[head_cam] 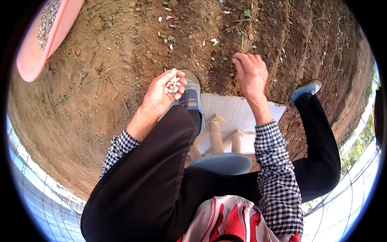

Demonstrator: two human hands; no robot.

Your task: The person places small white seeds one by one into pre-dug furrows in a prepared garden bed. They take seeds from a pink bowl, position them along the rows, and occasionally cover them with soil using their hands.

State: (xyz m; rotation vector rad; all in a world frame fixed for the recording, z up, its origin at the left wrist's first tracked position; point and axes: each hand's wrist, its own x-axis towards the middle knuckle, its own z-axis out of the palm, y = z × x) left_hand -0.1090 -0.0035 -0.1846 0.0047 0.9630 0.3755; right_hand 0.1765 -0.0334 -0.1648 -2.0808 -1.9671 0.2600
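Observation:
My left hand [155, 95] is palm up above my left shoe, cupped around several garlic cloves [173, 85]. Over the tilled soil to the right hovers my right hand [253, 74], back upward, with thumb and fingertips drawn close together. Whether a clove is between those fingertips cannot be seen. Loose garlic cloves [213, 40] lie on the soil just beyond it. Another loose group of cloves [169, 18] is scattered farther off, above my left hand in the view.
At the upper left stands a pink plastic basin [28, 65] with many cloves inside. A stool with a blue-grey seat [222, 164] and wooden legs stands on a white board [260, 110] beneath me. My shoes [192, 98] rest on the soil. Shallow furrows [284, 33] hold more cloves.

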